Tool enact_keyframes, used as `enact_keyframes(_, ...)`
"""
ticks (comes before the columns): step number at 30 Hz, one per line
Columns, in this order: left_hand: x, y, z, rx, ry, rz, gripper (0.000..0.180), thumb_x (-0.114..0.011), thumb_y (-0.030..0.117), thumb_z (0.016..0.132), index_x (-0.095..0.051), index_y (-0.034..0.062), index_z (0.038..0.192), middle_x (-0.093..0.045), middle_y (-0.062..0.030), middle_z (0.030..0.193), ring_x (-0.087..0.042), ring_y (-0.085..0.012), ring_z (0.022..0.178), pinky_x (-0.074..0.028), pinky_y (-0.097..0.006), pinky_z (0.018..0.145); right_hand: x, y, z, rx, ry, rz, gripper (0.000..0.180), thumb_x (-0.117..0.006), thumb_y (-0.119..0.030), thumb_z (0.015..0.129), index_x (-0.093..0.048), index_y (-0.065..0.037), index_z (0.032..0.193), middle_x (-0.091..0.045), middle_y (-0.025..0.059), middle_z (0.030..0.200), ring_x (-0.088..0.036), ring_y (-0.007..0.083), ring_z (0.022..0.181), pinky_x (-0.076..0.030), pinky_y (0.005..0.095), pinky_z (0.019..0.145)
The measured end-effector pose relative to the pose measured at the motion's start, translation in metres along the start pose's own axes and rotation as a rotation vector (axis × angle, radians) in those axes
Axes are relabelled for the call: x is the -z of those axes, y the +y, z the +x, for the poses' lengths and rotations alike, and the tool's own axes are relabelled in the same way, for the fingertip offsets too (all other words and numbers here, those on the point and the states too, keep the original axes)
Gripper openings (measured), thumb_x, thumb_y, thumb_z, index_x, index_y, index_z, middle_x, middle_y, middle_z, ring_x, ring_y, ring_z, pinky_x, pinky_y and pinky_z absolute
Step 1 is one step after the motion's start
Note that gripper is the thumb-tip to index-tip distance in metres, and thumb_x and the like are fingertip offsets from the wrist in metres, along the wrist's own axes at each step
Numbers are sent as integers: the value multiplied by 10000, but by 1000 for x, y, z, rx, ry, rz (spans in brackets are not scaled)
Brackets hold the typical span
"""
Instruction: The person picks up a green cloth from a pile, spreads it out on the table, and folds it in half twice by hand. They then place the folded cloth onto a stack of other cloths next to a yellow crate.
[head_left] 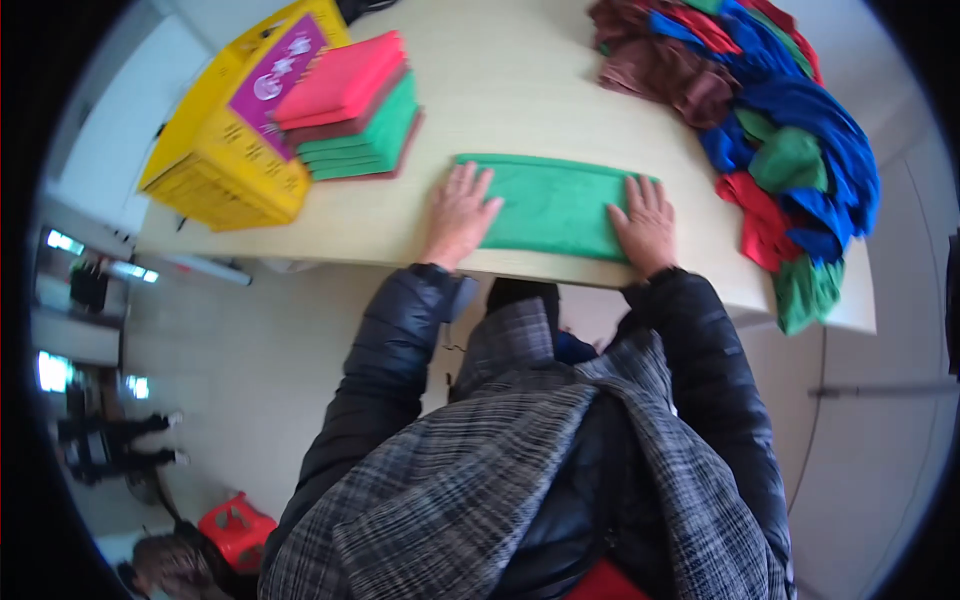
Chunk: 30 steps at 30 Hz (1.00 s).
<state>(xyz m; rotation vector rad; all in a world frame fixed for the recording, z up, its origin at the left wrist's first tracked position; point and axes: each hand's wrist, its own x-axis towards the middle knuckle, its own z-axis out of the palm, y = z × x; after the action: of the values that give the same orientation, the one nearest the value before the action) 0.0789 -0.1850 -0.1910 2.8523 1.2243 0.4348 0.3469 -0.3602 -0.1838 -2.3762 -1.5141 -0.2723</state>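
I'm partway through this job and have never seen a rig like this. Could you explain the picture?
There's no machine: the left grip and right grip are bare human hands. The single picture comes from a head-worn fisheye camera looking down, so straight edges bend; picture left is the wearer's left. Both grips rest, fingers extended, on opposite ends of a folded green cloth on the table. It lies on the surface, with neither grip closed around it. At left, a stack of folded cloths sits beside a yellow box; at right is a loose heap of mixed-colour cloths.
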Motion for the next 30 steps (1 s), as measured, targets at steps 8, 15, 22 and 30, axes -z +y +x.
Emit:
enact_keyframes(8,3,11,-3,37,29,-170,615,-428,479,1005,-403,112,1499,-265,-162,1615,-207,-324,1507,-169,-610,1173,0,12,-6,34,-54,-51,622,-465,-441,1007,-368,-91,1512,-345,160,1570,-269,345,1472,-246,469,1176)
enact_keyframes(15,12,12,-4,66,-34,-211,624,-401,474,1017,-351,128,1534,-241,-159,1625,-172,-330,1517,-109,-606,1193,-11,20,1,61,-49,-56,613,-459,-440,1011,-372,-92,1508,-334,140,1579,-278,346,1466,-235,476,1180)
enact_keyframes(22,2,60,-11,-125,232,-107,555,-554,440,916,-586,73,1331,-471,-182,1469,-358,-349,1413,-189,-637,1152,6,-5,1,74,-100,-207,628,-460,-414,1014,-336,-80,1530,-295,138,1605,-196,352,1504,-225,512,1175)
enact_keyframes(30,-28,100,-19,-181,127,-223,527,-551,411,930,-556,123,1370,-421,-131,1526,-305,-309,1456,-153,-622,1175,-4,-63,-25,201,-224,-21,579,-416,-352,1035,-316,-100,1546,-280,99,1620,-212,341,1501,-237,525,1163)
